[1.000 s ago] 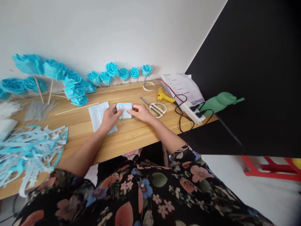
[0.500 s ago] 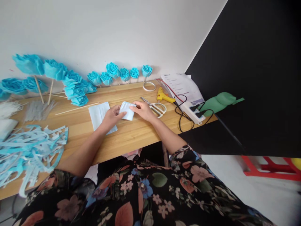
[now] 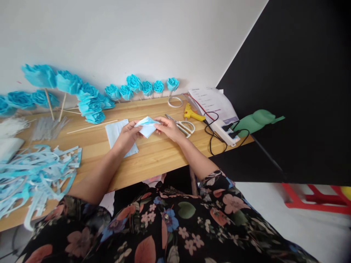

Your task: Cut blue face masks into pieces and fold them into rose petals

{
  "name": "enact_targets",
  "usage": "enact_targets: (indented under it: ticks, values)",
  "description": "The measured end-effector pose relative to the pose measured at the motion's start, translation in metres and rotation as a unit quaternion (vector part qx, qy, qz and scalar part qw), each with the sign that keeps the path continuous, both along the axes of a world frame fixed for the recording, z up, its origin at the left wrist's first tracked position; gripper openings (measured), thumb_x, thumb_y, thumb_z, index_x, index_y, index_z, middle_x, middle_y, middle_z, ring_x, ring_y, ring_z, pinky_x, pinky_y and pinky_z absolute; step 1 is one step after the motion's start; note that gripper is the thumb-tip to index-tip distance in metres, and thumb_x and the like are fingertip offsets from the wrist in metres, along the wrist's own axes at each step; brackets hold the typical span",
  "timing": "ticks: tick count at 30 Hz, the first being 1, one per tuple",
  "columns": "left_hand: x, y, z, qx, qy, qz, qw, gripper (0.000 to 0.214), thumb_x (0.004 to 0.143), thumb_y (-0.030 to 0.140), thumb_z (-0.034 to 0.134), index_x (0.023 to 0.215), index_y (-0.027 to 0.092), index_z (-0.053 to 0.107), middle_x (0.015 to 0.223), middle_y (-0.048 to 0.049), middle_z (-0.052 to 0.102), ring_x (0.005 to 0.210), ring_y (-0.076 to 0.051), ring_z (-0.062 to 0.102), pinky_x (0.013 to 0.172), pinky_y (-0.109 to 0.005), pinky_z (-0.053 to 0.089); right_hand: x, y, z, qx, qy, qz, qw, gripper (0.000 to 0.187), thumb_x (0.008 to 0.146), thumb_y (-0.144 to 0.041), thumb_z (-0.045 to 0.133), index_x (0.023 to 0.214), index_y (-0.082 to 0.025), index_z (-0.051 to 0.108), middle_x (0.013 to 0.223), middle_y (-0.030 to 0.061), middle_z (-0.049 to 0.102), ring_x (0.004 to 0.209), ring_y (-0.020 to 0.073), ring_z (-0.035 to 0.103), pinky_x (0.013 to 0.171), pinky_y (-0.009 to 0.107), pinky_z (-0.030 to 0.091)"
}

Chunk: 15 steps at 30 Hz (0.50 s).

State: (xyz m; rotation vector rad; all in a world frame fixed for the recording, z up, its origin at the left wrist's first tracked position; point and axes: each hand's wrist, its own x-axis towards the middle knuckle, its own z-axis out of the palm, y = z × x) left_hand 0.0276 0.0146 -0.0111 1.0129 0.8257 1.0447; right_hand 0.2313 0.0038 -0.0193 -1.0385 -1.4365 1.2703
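The left hand [image 3: 128, 136] and the right hand [image 3: 168, 128] both hold one light blue piece [image 3: 147, 131]. The left hand's grip pinches its left corner, and the right hand's grip pinches its right corner. The piece is over the middle of the bench [image 3: 153, 157], between the front edge and the back edge, and it looks lifted up a little.

It seems only part folded. One corner points down toward the front edge, and the top shows a gap with brighter blue inside, so it is not pressed flat yet. I cannot tell how many layers it has.

Much looks done already. Lots of blue flowers [image 3: 134, 83] are along the back edge, by the wall, and they look finished.

Some work is left, too. Flat sheets [image 3: 112, 132] lie just left of the piece, partly hidden by the left hand. They look not folded yet, and I cannot count them. A messy heap of strips [image 3: 35, 175] lies by the front edge at the left end; maybe they are cut-off bits.

The scissors [image 3: 188, 126] lie near the right hand. The yellow glue gun [image 3: 193, 114] lies past them, toward the right end, and nobody is holding it.
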Motion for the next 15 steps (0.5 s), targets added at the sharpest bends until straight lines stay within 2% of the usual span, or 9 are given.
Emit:
enact_targets:
  ticks: [5, 7, 11, 13, 15]
  values:
    - [-0.0027, 0.0015, 0.0018, -0.023, -0.025, 0.012, 0.999, 0.021, 0.065, 0.024, 0.073, 0.085, 0.019, 0.066, 0.072, -0.0006, 0.066, 0.064, -0.015, 0.06, 0.06, -0.028, 0.048, 0.0045, -0.0044, 0.0038, 0.026, -0.014, 0.061, 0.998, 0.031, 0.084, -0.041, 0.068, 0.104, -0.019, 0.075, 0.076, -0.0005, 0.067, 0.067, 0.0115, 0.056, 0.072, 0.029, 0.05]
    - [-0.0037, 0.0016, 0.0022, -0.013, -0.016, 0.016, 1.0, 0.016, 0.064, 0.024, 0.071, 0.079, 0.019, 0.066, 0.067, 0.0004, 0.063, 0.061, -0.015, 0.058, 0.059, -0.027, 0.046, 0.0056, -0.0061, 0.0056, 0.014, -0.005, 0.081, 0.997, 0.033, 0.085, -0.041, 0.066, 0.108, -0.019, 0.075, 0.082, 0.0012, 0.07, 0.071, 0.0124, 0.06, 0.075, 0.03, 0.052]
    - [-0.0047, 0.0003, 0.0023, 0.056, 0.04, 0.029, 0.997, 0.01, 0.065, 0.026, 0.07, 0.073, 0.019, 0.067, 0.063, 0.002, 0.059, 0.057, -0.013, 0.051, 0.058, -0.026, 0.042, 0.0041, -0.0058, 0.0068, -0.03, 0.04, 0.089, 0.995, 0.048, 0.091, -0.051, 0.057, 0.122, -0.017, 0.07, 0.097, 0.0068, 0.073, 0.08, 0.0152, 0.066, 0.072, 0.029, 0.053]
    - [-0.0048, -0.0007, 0.0022, 0.104, 0.081, 0.022, 0.991, 0.009, 0.068, 0.028, 0.07, 0.072, 0.019, 0.067, 0.067, 0.0012, 0.061, 0.06, -0.013, 0.052, 0.062, -0.027, 0.042, 0.0026, -0.0044, 0.0055, -0.038, 0.029, 0.068, 0.997, 0.05, 0.091, -0.055, 0.056, 0.117, -0.016, 0.071, 0.094, 0.0068, 0.072, 0.076, 0.0138, 0.065, 0.068, 0.027, 0.052]
    - [-0.0046, -0.0016, 0.0018, 0.149, 0.122, 0.012, 0.981, 0.009, 0.072, 0.029, 0.068, 0.072, 0.019, 0.067, 0.072, -0.0004, 0.064, 0.066, -0.014, 0.054, 0.066, -0.027, 0.043, 0.0016, -0.0031, 0.0034, -0.04, -0.012, 0.057, 0.998, 0.047, 0.087, -0.055, 0.062, 0.108, -0.014, 0.073, 0.086, 0.0047, 0.071, 0.069, 0.0116, 0.061, 0.065, 0.025, 0.048]
